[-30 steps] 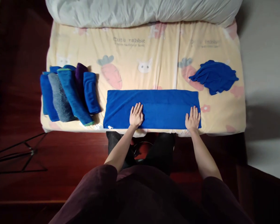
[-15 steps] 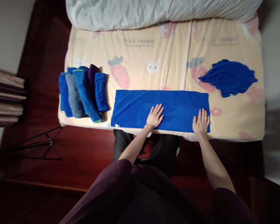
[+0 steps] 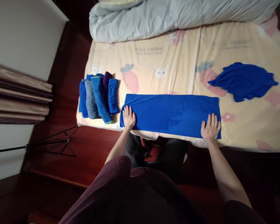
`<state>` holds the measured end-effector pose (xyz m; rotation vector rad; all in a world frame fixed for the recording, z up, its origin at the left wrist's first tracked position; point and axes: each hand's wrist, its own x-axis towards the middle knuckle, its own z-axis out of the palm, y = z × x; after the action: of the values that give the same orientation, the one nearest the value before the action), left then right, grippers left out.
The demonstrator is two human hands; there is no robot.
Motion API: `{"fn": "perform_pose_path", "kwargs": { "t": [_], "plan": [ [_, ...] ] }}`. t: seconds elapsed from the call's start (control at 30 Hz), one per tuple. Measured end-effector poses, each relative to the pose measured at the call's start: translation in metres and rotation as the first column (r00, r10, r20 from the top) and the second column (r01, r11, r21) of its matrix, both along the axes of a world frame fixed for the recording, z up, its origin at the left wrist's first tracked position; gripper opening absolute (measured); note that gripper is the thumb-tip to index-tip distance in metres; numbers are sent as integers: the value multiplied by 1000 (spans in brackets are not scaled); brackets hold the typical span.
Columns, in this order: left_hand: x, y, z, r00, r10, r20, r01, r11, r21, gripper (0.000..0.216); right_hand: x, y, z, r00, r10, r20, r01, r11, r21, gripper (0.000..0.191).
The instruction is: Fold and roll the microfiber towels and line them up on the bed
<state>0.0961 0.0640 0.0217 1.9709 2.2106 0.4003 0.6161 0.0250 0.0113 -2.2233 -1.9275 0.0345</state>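
Note:
A blue towel [image 3: 170, 114] lies folded into a long flat strip across the near edge of the bed [image 3: 182, 71]. My left hand [image 3: 129, 117] rests flat on its left end, fingers spread. At the towel's right end, by the near corner, my right hand [image 3: 210, 128] lies open and flat. Neither hand grips anything.
A row of rolled towels [image 3: 98, 96], blue, grey and purple, lies at the bed's left edge. A crumpled blue cloth [image 3: 244, 81] sits at the right. A grey duvet [image 3: 177, 15] is bunched along the far side. Left on the floor stand a black stand [image 3: 49, 144] and a curtain [image 3: 18, 99].
My left hand slid leftward along the towel from its middle to its left end. My right hand stayed at the right end. The camera view swung toward the left.

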Motion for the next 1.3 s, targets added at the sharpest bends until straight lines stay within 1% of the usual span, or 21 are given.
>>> {"fn": "perform_pose_path", "kwargs": {
  "t": [0.03,0.1,0.17,0.2,0.23,0.27,0.3,0.33,0.37,0.4,0.43,0.47,0.5,0.57,0.7,0.77,0.83,0.93,1.1,1.23,1.3],
  "plan": [
    [21,3,4,1000,-31,2,31,1000,1,64,0,0,0,1000,0,-10,0,1000,9,65],
    [80,10,12,976,-219,8,219,976,-6,63,-1,0,1,1000,0,-30,1,1000,30,65],
    [151,19,17,890,-457,3,457,890,-18,63,-2,0,1,999,-7,-43,8,999,45,65],
    [185,25,18,845,-535,1,535,845,-24,64,-3,1,2,999,-10,-45,12,999,44,66],
    [215,32,17,816,-579,-2,578,815,-32,65,-3,1,2,999,-16,-44,18,999,43,66],
    [239,39,15,801,-598,-8,597,801,-45,67,-4,1,3,999,-20,-40,22,999,38,66],
    [256,47,11,793,-609,-14,608,792,-58,68,-5,1,4,999,-23,-34,24,999,33,67],
    [263,54,7,793,-609,-20,607,792,-65,68,-6,1,5,999,-24,-28,25,999,34,67],
    [263,61,3,796,-605,-24,602,796,-66,67,-6,1,6,999,-25,-25,26,999,38,67],
    [254,67,-2,803,-595,-28,593,803,-62,66,-7,1,7,999,-25,-26,26,999,42,67],
    [239,73,-6,814,-580,-32,578,814,-53,64,-7,1,8,999,-22,-33,23,999,44,67],
    [219,77,-10,827,-561,-35,560,828,-42,63,-8,1,9,999,-19,-42,20,999,43,68],
    [195,81,-12,853,-520,-41,519,854,-29,63,-9,1,11,999,-18,-51,21,999,42,68],
    [145,86,-14,893,-448,-49,447,894,-15,63,-10,1,14,998,-20,-61,22,999,30,69],
    [51,95,-10,935,-349,-61,349,937,-14,62,-12,1,18,997,-28,-76,30,999,23,68],
    [14,101,-7,952,-301,-61,300,954,-26,61,-12,2,18,996,-28,-85,30,999,26,68],
    [-13,109,-5,955,-293,-50,290,955,-56,62,-11,2,15,996,-28,-81,30,999,23,69],
    [-35,118,-5,955,-296,-33,292,952,-94,62,-8,3,10,997,-34,-65,35,999,22,69],
    [-50,127,-12,959,-278,-54,274,959,-65,63,-7,2,7,998,-31,-58,34,999,42,68],
    [-58,134,-5,982,-171,-78,162,980,-114,63,-7,2,7,999,-25,-36,26,999,37,66],
    [-52,126,0,983,-154,-100,144,985,-99,65,-4,2,5,999,-19,-37,21,999,43,65]
  ]
}}
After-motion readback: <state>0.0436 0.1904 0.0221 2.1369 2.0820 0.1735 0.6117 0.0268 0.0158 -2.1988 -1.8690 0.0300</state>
